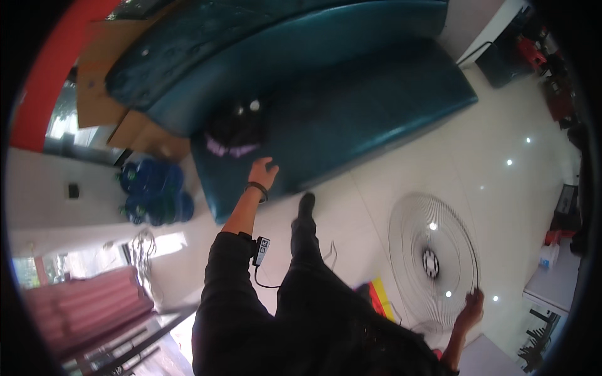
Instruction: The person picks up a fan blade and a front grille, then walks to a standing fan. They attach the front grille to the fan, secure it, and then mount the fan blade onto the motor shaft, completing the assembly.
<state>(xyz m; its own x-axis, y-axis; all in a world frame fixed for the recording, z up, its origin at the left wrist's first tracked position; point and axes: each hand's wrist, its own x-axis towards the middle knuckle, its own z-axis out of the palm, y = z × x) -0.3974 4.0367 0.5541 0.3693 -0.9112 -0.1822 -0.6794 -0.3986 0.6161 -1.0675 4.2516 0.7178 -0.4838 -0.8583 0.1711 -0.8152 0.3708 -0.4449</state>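
My left hand (262, 174) reaches out over the near edge of the dark green sofa (376, 103); its thumb and fingers are apart and nothing is in them. Closest to it on the seat lies a dark, glossy thing with a pinkish-purple edge (231, 149), too blurred to name. At the lower right, my closed right hand (473, 307) grips the rim of a round wire fan guard (433, 229). This guard has a pale ring (431, 263) at its centre, and the tiled floor shows through its wires.
Large blue water bottles (153, 191) stand left of the sofa, near cardboard (100, 94). A yellow-and-red thing (381, 297) lies by my legs. A small grey control with a cable (262, 250) hangs at my left sleeve. A pale table (552, 285) stands at right.
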